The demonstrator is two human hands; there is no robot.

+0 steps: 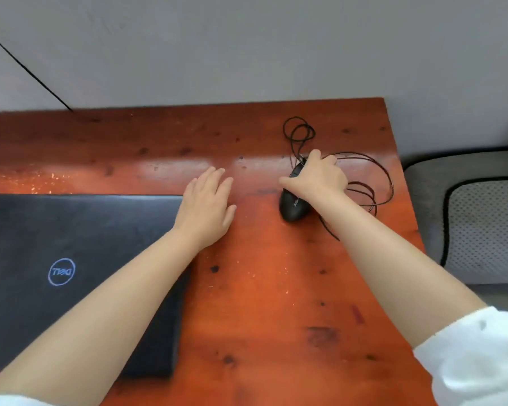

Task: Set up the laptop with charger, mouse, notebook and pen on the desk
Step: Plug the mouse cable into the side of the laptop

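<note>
A closed black laptop [71,259] with a round logo lies on the left of the reddish wooden desk [261,303]. My left hand [207,206] rests flat and open at the laptop's far right corner, fingers spread on the desk. To the right, a black wired mouse [294,205] sits on the desk with my right hand [317,175] closed over its front end. Its thin black cable [299,133] loops behind and to the right of the mouse. No charger, notebook or pen is in view.
A grey wall [247,48] runs behind the desk, with a thin dark cord [27,67] slanting down it at the left. Beyond the desk's right edge is a grey padded seat [481,224] with black trim.
</note>
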